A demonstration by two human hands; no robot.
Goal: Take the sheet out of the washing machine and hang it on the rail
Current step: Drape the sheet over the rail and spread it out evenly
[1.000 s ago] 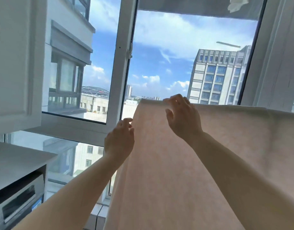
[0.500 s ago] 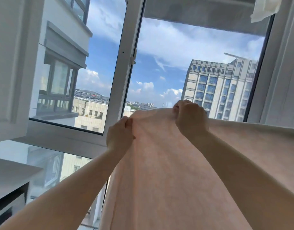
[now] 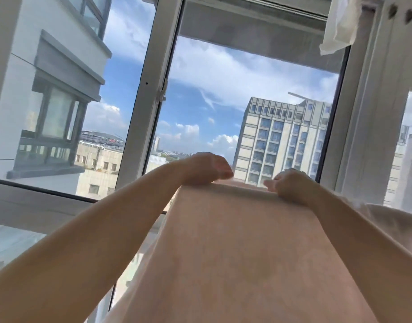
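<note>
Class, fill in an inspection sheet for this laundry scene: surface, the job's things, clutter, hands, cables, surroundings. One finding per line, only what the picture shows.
Surface: nothing seen.
Job's things: pink sheet hangs down from its top fold towards the camera; the rail itself is hidden.
Clutter: white cloth hanging at upper right.
Hands: left hand and right hand both grip the sheet's top fold, apart from each other.
Cables: nothing seen.
Surroundings: white window frame, tall building and cloudy blue sky outside.
</note>
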